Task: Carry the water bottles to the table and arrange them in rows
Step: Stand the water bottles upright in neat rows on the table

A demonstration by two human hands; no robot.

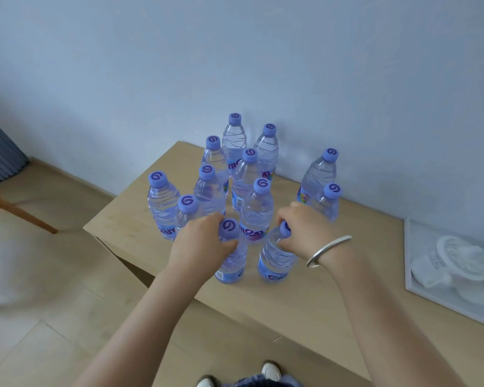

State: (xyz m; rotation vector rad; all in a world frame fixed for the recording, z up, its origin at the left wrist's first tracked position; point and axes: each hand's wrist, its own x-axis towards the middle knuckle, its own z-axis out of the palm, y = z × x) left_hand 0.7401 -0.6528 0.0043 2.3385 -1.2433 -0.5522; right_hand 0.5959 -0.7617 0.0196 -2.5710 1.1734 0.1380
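While two bottles are being gripped at the near end of the cluster, the placing step is clearly under way. The left hand (204,243) is being curled round the neck of the left front bottle (231,258), thumb and fingers pinching just under its purple cap. The right hand (305,227) is being wrapped round the neck of the right front bottle (275,261) in much the same way, with a silver bangle (329,251) being worn at that wrist. Both bottles are being held upright, side by side, their bases down at the wooden table (305,311); whether they are fully set down cannot be told.

Behind them, ten more water bottles (256,210) are being kept standing in loose, uneven lines toward the wall (235,51), two of them off to the right. A white tray (419,291) of pale plastic items is being left at the table's right end.

Judging by the layout, most of the carrying is done. What is called for next: both bottles being settled in line with the files behind, then the grips being eased off gently so nothing is toppled.
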